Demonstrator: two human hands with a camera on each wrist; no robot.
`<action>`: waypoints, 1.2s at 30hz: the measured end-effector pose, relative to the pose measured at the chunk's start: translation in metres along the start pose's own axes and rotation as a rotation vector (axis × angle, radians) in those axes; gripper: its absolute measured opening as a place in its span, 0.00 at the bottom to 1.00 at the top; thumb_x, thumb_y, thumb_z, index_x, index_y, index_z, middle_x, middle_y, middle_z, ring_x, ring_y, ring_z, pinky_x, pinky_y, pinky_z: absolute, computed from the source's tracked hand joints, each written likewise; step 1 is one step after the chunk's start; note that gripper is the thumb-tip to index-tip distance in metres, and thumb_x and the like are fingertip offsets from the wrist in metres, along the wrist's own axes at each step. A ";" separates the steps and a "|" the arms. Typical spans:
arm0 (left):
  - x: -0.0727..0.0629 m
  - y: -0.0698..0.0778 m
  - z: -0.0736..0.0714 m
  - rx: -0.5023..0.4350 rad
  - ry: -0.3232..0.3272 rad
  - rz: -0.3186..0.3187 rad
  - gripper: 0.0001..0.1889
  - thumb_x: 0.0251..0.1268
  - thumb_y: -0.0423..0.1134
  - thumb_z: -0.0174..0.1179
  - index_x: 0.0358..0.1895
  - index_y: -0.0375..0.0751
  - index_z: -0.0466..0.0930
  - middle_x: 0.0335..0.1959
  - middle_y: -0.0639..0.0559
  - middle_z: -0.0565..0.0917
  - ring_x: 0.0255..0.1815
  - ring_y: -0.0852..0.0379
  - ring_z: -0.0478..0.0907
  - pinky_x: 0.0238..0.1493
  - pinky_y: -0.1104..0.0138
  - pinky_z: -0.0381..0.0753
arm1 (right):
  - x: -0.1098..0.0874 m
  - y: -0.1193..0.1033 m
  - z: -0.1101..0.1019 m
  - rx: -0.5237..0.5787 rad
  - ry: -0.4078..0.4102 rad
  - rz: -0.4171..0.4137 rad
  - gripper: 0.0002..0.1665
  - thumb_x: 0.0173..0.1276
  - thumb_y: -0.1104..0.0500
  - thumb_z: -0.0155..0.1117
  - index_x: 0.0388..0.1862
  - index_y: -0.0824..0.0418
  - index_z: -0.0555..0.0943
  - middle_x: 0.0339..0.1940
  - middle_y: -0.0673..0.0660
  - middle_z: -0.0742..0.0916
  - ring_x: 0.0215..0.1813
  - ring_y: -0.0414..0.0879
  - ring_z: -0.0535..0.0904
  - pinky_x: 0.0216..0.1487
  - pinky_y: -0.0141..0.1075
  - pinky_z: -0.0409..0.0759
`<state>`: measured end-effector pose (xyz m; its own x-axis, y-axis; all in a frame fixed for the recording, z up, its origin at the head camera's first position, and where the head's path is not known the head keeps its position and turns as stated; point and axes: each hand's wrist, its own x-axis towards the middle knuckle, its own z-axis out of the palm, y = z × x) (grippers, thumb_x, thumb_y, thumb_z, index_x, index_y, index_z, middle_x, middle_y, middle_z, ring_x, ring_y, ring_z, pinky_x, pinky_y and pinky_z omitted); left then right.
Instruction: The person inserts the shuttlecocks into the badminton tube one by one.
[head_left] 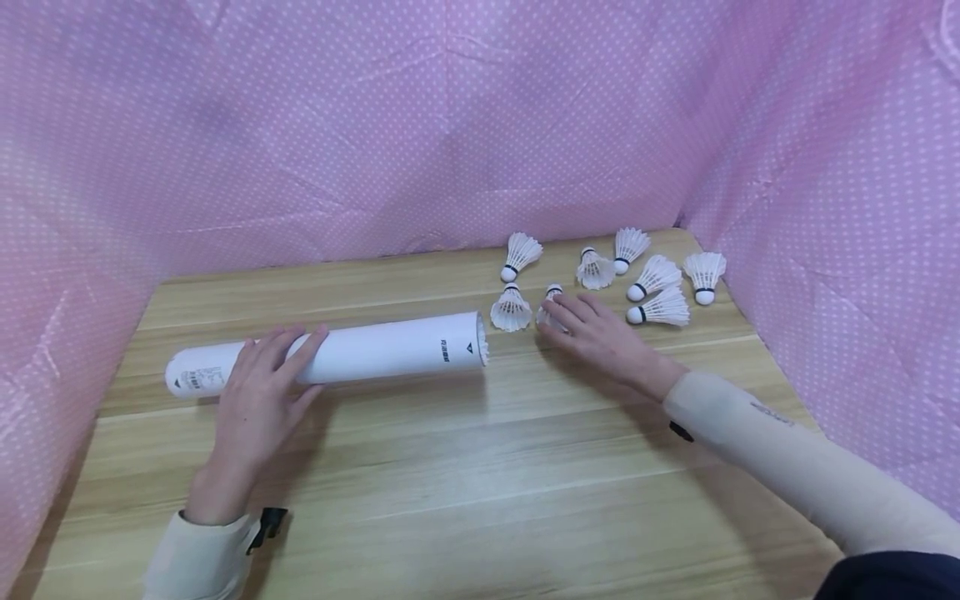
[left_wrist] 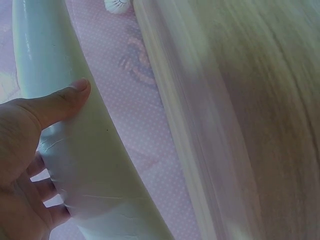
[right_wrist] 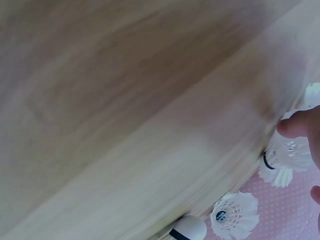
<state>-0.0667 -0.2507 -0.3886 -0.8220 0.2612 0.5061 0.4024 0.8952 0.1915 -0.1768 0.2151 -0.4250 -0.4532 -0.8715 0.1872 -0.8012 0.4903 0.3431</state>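
Observation:
A long white shuttlecock tube (head_left: 390,350) lies across the left half of the table. My left hand (head_left: 258,392) grips it near its left part; in the left wrist view the thumb (left_wrist: 65,105) lies along one side and the fingers curl round the other. White feather edges show at the tube's right mouth. Further right, my right hand (head_left: 600,337) reaches over a white feather shuttlecock (head_left: 553,293), its fingertips right at the skirt and hiding part of it. Thumb and fingers stand apart in the right wrist view. Close beside this lies another shuttlecock (head_left: 511,310).
Several more shuttlecocks lie behind and right of my right hand, including one at the back (head_left: 521,254) and one near the right edge (head_left: 705,275). The wooden table (head_left: 480,500) is backed by pink dotted cloth (head_left: 420,125) on three sides.

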 end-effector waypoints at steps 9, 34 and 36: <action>0.000 0.001 0.001 0.001 -0.003 0.005 0.50 0.33 0.24 0.82 0.69 0.49 0.75 0.62 0.36 0.77 0.64 0.33 0.71 0.75 0.41 0.56 | 0.001 0.002 0.009 -0.067 -0.075 -0.056 0.41 0.59 0.77 0.62 0.72 0.56 0.72 0.75 0.66 0.69 0.74 0.62 0.64 0.74 0.58 0.61; 0.001 0.001 0.001 -0.005 -0.009 -0.004 0.49 0.33 0.24 0.83 0.69 0.48 0.75 0.61 0.37 0.77 0.63 0.34 0.71 0.75 0.40 0.56 | 0.009 0.006 0.013 -0.171 -0.095 -0.090 0.37 0.60 0.77 0.64 0.69 0.60 0.74 0.70 0.67 0.74 0.72 0.61 0.68 0.74 0.53 0.65; 0.001 0.001 0.001 -0.005 -0.013 -0.006 0.50 0.33 0.24 0.83 0.69 0.49 0.75 0.61 0.37 0.77 0.63 0.33 0.71 0.75 0.40 0.56 | 0.008 0.008 0.014 -0.168 -0.094 -0.087 0.37 0.60 0.77 0.64 0.69 0.61 0.74 0.70 0.67 0.74 0.72 0.61 0.67 0.74 0.53 0.64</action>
<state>-0.0678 -0.2494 -0.3891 -0.8295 0.2601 0.4943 0.3990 0.8952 0.1985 -0.1923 0.2125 -0.4333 -0.4258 -0.9024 0.0664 -0.7662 0.3986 0.5040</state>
